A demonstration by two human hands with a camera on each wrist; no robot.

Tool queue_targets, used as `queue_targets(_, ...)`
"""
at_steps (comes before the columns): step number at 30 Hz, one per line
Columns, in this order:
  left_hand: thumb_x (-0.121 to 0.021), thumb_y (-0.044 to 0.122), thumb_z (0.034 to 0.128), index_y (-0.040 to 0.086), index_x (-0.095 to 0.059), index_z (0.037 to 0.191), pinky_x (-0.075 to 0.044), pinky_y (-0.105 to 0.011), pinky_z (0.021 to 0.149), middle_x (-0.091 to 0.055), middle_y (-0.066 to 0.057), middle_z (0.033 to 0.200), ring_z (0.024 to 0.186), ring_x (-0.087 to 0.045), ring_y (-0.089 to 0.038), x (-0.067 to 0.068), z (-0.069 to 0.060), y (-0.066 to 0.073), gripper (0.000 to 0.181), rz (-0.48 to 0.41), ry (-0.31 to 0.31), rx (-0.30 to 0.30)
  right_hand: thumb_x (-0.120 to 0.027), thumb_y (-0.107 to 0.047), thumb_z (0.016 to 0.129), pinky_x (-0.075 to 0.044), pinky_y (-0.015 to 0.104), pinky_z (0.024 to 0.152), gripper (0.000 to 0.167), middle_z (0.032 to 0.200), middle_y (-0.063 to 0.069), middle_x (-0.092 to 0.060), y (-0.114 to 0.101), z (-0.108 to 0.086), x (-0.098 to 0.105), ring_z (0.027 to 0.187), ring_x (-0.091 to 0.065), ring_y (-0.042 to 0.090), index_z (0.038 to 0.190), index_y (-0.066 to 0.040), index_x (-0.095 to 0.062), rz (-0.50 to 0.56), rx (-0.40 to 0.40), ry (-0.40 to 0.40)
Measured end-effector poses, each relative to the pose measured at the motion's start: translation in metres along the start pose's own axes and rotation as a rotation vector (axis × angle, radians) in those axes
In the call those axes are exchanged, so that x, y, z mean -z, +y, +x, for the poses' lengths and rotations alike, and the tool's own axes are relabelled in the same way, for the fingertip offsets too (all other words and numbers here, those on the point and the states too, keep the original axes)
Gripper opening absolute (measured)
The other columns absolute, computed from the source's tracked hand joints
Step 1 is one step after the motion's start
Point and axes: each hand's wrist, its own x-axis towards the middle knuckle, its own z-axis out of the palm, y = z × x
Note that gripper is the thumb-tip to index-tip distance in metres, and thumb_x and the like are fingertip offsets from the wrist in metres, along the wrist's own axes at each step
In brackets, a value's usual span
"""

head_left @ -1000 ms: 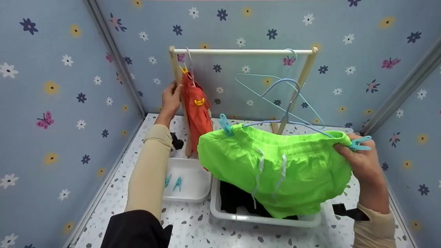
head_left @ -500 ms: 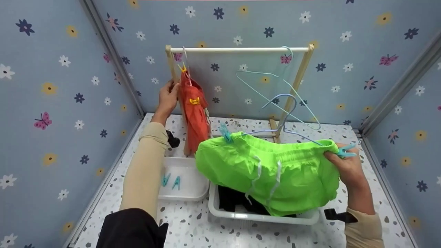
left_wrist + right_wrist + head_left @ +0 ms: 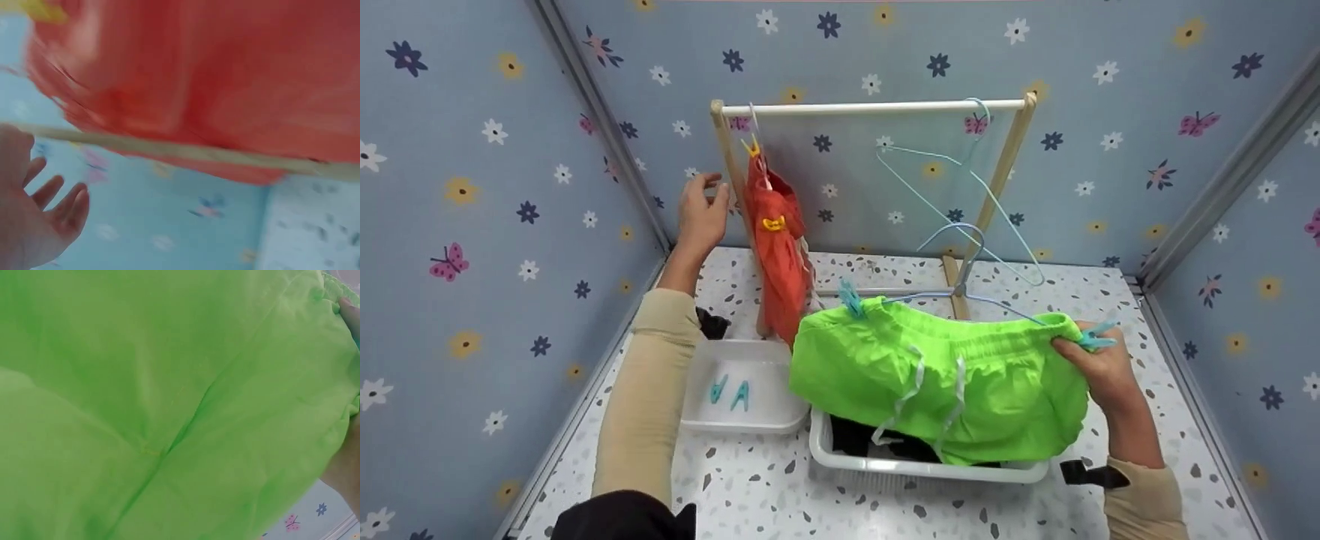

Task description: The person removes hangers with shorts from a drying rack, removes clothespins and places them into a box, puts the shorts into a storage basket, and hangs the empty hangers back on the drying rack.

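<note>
My right hand (image 3: 1106, 367) grips the right end of the waistband of bright green drawstring shorts (image 3: 960, 390), beside a teal clothespin (image 3: 1099, 337). Inside the waistband sits a blue hanger (image 3: 962, 289), and a second teal clothespin (image 3: 850, 298) clips its left end. Green cloth fills most of the right wrist view. My left hand (image 3: 703, 214) is off to the left of the rack's left post (image 3: 733, 161), apart from it, with loosely bent fingers and nothing held. Close by, a red garment (image 3: 780, 255) hangs from the rack with yellow clips (image 3: 773, 224) on it.
A light teal hanger (image 3: 997, 202) hangs bare at the right of the white rail (image 3: 877, 108). On the speckled surface stand a white tray (image 3: 787, 420) with two teal clothespins (image 3: 741, 396) and a white basket (image 3: 870, 466) holding dark cloth, partly beneath the shorts. Patterned walls enclose the sides.
My left hand has let go of the rack's left post and moved left. My right hand has lowered the shorts and hanger and brought them slightly left.
</note>
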Motion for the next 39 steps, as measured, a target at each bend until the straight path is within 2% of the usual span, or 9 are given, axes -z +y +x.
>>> queue_targets(3,-0.050,0.022,0.1020,0.003,-0.058,0.125,-0.049,-0.039,0.089,-0.055,-0.012,0.121,0.104,-0.059,-0.025,0.011,-0.036,0.024,0.031,-0.012,0.073,-0.140,-0.060,0.020,0.080,-0.051,0.023,0.053,0.012,0.073,0.007,-0.067,0.004,-0.004,-0.001,0.059,-0.062,0.011,0.083,0.012,-0.067,-0.008,-0.002,-0.007)
queue_targets(5,-0.052,0.019,0.1013,0.003,-0.062,0.121,-0.049,-0.039,0.084,-0.059,-0.010,0.116,0.099,-0.060,-0.024,0.016,-0.068,0.041,0.027,-0.039,0.050,-0.215,-0.059,0.021,0.080,-0.049,0.021,0.052,0.010,0.068,0.003,-0.063,0.006,-0.007,-0.001,0.056,-0.058,0.008,0.078,0.012,-0.064,-0.011,0.008,-0.009)
queue_targets(8,-0.054,0.015,0.1003,0.005,-0.066,0.115,-0.051,-0.035,0.077,-0.064,-0.005,0.109,0.093,-0.061,-0.019,0.019,-0.122,0.061,0.022,-0.039,-0.038,-0.294,-0.060,0.020,0.080,-0.048,0.020,0.052,0.006,0.067,0.003,-0.062,0.009,-0.010,-0.001,0.055,-0.057,0.007,0.076,0.015,-0.061,-0.004,0.021,-0.018)
queue_targets(12,-0.059,0.011,0.0974,0.007,-0.068,0.113,-0.052,-0.030,0.074,-0.066,0.002,0.104,0.089,-0.062,-0.013,0.012,-0.180,0.071,0.018,-0.059,-0.153,-0.358,-0.061,0.020,0.080,-0.047,0.020,0.051,0.006,0.066,0.003,-0.062,0.010,-0.011,0.000,0.055,-0.055,0.007,0.075,0.017,-0.059,0.009,0.026,-0.025)
queue_targets(16,-0.063,0.008,0.0948,0.008,-0.068,0.115,-0.053,-0.032,0.077,-0.065,0.003,0.107,0.091,-0.063,-0.016,-0.004,-0.211,0.070,0.021,-0.095,-0.165,-0.386,-0.060,0.021,0.078,-0.037,0.021,0.046,0.018,0.057,-0.005,-0.049,0.010,-0.009,0.000,0.049,-0.042,0.004,0.067,0.008,-0.057,-0.038,0.028,-0.022)
queue_targets(23,-0.070,0.010,0.0908,0.008,-0.063,0.125,-0.050,-0.040,0.081,-0.062,-0.003,0.115,0.096,-0.059,-0.017,-0.035,-0.226,0.055,0.034,-0.081,-0.167,-0.367,-0.062,0.018,0.080,-0.024,0.030,0.041,0.029,0.053,-0.003,-0.028,0.018,-0.008,-0.002,0.044,-0.021,0.018,0.060,0.001,-0.050,-0.088,0.017,-0.040)
queue_targets(30,-0.071,0.021,0.0902,0.008,-0.057,0.133,-0.047,-0.032,0.072,-0.059,-0.004,0.118,0.088,-0.055,-0.017,-0.070,-0.225,0.051,0.047,-0.106,-0.196,-0.316,-0.063,0.018,0.079,-0.018,0.032,0.041,0.040,0.053,0.001,-0.022,0.026,-0.012,0.002,0.045,-0.014,0.020,0.056,-0.003,-0.037,-0.124,0.017,-0.039)
queue_targets(35,-0.072,0.022,0.0891,0.006,-0.058,0.132,-0.048,-0.041,0.090,-0.061,-0.007,0.122,0.107,-0.058,-0.024,-0.086,-0.223,0.052,0.048,-0.208,-0.184,-0.278,-0.064,0.017,0.079,-0.021,0.032,0.038,0.037,0.052,0.000,-0.025,0.028,-0.016,-0.001,0.043,-0.017,0.018,0.056,-0.002,-0.041,-0.157,-0.002,-0.042)
queue_targets(39,-0.068,0.019,0.0920,0.004,-0.053,0.136,-0.049,-0.040,0.088,-0.059,-0.008,0.123,0.107,-0.060,-0.023,-0.093,-0.220,0.051,0.049,-0.310,-0.184,-0.209,-0.065,0.016,0.079,-0.022,0.031,0.039,0.041,0.052,-0.003,-0.025,0.028,-0.021,-0.002,0.043,-0.017,0.017,0.055,-0.003,-0.037,-0.188,-0.017,-0.045)
